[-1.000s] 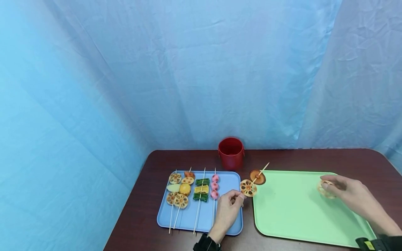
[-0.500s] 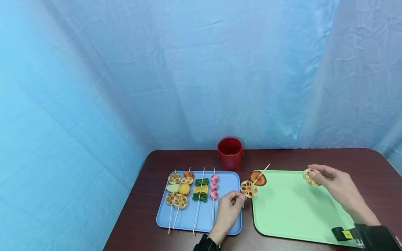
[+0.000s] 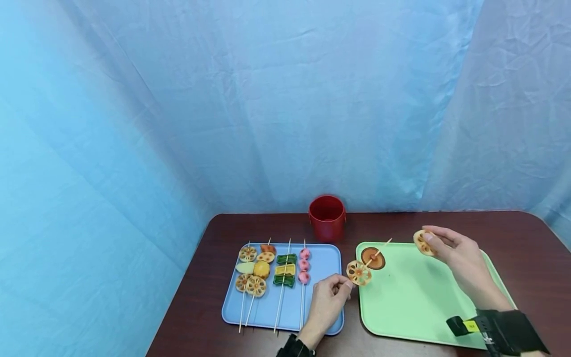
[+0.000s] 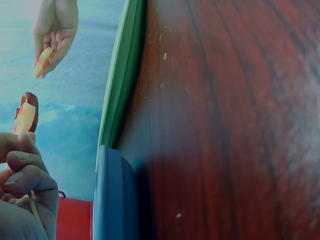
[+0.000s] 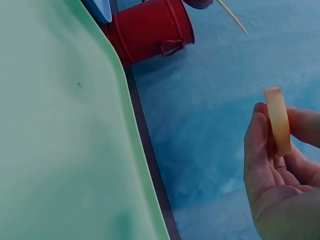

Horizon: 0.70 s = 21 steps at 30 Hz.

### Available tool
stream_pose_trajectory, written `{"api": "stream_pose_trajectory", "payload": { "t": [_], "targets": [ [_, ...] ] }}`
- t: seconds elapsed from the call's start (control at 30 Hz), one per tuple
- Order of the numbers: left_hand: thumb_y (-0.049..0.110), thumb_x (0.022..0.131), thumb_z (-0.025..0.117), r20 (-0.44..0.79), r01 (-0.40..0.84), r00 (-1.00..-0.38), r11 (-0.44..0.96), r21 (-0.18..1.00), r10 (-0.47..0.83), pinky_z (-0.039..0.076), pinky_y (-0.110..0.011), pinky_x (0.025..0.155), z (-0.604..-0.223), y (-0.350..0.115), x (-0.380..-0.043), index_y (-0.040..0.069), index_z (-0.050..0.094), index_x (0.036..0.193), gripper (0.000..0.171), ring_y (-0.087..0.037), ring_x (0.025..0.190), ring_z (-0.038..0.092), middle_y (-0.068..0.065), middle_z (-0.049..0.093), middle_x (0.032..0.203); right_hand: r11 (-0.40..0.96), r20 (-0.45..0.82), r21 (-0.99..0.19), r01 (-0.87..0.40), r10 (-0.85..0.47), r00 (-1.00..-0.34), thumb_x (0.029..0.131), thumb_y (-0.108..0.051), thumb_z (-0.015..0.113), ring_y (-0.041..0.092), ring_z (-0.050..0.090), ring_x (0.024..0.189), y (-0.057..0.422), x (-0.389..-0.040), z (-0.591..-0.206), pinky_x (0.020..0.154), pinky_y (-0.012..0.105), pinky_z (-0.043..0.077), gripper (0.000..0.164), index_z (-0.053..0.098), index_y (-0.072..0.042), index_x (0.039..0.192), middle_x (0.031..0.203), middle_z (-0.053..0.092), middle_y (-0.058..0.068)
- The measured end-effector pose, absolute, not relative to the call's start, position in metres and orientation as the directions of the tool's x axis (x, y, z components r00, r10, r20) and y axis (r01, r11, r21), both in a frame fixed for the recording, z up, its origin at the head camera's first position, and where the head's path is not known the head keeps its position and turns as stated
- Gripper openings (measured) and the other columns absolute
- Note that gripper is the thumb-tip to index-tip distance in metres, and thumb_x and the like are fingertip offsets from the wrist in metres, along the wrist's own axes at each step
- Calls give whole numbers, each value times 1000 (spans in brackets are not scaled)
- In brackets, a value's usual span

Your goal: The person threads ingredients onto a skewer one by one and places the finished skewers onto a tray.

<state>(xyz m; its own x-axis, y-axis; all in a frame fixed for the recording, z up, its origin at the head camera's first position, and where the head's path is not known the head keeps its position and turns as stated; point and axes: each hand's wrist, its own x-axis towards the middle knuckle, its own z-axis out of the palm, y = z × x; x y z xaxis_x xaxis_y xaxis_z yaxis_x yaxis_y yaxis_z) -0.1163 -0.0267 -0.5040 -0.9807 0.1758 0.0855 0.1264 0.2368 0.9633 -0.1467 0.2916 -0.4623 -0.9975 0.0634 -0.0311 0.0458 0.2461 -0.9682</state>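
Observation:
My left hand [image 3: 327, 302] grips a thin wooden skewer [image 3: 387, 243] that slants up and right, its pointed tip bare. Threaded on it, just beyond my fingertips, is a lotus root slice [image 3: 359, 273], and past that a round brown mushroom piece [image 3: 373, 258]. Both overlap the green tray's left corner in the head view. Between thumb and fingers, my right hand [image 3: 464, 265] pinches a loose lotus root slice [image 3: 421, 242], raised near the tray's back edge and to the right of the skewer tip. Seen edge-on in the right wrist view, that slice [image 5: 278, 122] is apart from the stick.
On the blue tray [image 3: 325, 258] at left lie several loaded skewers [image 3: 285, 270] with lotus root, green and yellow pieces and pink balls. The green tray [image 3: 415, 297] is at right. A red bucket [image 3: 327, 228] stands behind the trays on the dark wooden table [image 3: 196, 297].
My right hand has lifted the loose lotus root slice off the green tray's right side and brought it left toward the skewer. The left hand has shifted slightly right with the skewer.

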Motion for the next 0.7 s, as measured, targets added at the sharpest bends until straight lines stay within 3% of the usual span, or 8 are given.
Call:
{"api": "stream_pose_trajectory", "payload": {
  "t": [0.7],
  "targets": [
    [14,97,67,47,101,-976,248,963,214,35,-16,51,-505,-23,-115,5,75,88,15,1,53,46,14,56,64,340,110,-936,-86,52,-993,103,-37,65,-4,65,98,252,-163,-452,79,19,55,49,60,-5,139,111,71,-17]
  ]
}}
